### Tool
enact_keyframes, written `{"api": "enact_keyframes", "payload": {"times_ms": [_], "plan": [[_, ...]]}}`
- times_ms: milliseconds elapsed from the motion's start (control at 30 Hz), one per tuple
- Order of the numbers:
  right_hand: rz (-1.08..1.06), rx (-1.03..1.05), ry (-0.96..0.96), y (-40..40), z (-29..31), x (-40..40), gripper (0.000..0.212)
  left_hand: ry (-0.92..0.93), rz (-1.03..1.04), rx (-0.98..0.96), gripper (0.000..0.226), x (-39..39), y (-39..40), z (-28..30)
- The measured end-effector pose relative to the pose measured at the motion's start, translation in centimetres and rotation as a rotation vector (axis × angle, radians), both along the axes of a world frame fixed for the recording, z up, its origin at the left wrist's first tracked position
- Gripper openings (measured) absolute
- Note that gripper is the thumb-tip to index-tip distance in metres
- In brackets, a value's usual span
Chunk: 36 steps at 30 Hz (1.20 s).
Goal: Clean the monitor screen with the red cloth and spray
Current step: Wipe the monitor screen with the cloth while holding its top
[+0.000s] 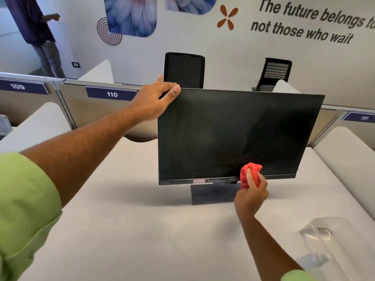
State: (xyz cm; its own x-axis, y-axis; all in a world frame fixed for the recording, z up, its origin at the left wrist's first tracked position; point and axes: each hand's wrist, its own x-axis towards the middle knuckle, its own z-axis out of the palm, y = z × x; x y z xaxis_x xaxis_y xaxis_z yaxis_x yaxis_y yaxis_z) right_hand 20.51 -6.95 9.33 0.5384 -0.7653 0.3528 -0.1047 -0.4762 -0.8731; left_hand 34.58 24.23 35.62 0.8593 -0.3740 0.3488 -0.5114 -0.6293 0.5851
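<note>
Monitor screen (233, 134) stands mid-desk toward the back edge, with the red cloth (250, 174) bunched against its lower edge right of centre; faint streaks higher up suggest wiping is well along, bottom strip left. Right hand (251, 196) has fingers clamped on the cloth; left hand (154, 100) grips the top-left corner, steadying. Spray bottle (318, 246), blurred, sits near the desk's (142, 230) front-right corner, untouched.

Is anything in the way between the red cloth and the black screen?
Nothing visible is. The right hand holds the crumpled red cloth right at the bottom edge of the flat black monitor screen, while the left hand grips its top left corner.
</note>
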Motion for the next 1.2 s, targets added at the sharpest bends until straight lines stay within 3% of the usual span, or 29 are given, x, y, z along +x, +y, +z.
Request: {"api": "enact_keyframes", "payload": {"times_ms": [100, 167, 233, 400, 533, 633, 867, 967, 1067, 1200], "plan": [[-0.119, 0.191, -0.012, 3.4, 0.4, 0.2, 0.048, 0.000, 0.017, 0.003, 0.076, -0.4, -0.3, 0.0], [-0.072, 0.072, 0.057, 7.5, 0.4, 0.1, 0.063, 0.007, 0.031, 0.006, 0.076, -0.5, 0.1, -0.1], [0.051, -0.069, 0.117, 11.8, -0.1, -0.7, 0.071, 0.003, 0.036, 0.008, 0.075, -0.6, 0.2, -0.3], [0.461, -0.193, 0.241, 18.3, -1.6, -2.1, 0.078, -0.004, 0.050, 0.036, 0.076, -0.4, -0.3, -0.2], [0.767, -0.274, 0.409, 18.8, -1.3, -1.3, 0.078, -0.032, 0.050, 0.192, 0.081, 0.0, -0.2, 0.3], [0.851, -0.305, 0.383, 16.6, 0.2, -0.8, 0.076, -0.084, 0.043, 0.345, 0.085, 0.4, -0.6, 0.6], [0.745, -0.733, 0.123, 13.5, 2.9, -0.8, 0.062, -0.219, 0.028, 0.494, 0.079, -0.7, -6.7, 0.2], [0.775, -0.863, 0.130, 13.4, 2.6, 0.0, 0.064, -0.235, 0.089, 0.508, 0.081, -1.4, -10.1, -0.1], [0.751, -0.882, 0.186, 11.1, 1.4, 0.2, 0.065, -0.224, 0.162, 0.553, 0.086, -1.1, -11.4, 0.4], [0.524, -0.752, 0.052, 5.6, 0.4, -0.5, 0.048, -0.233, 0.161, 0.507, 0.087, -0.5, -10.8, -0.1]]}}
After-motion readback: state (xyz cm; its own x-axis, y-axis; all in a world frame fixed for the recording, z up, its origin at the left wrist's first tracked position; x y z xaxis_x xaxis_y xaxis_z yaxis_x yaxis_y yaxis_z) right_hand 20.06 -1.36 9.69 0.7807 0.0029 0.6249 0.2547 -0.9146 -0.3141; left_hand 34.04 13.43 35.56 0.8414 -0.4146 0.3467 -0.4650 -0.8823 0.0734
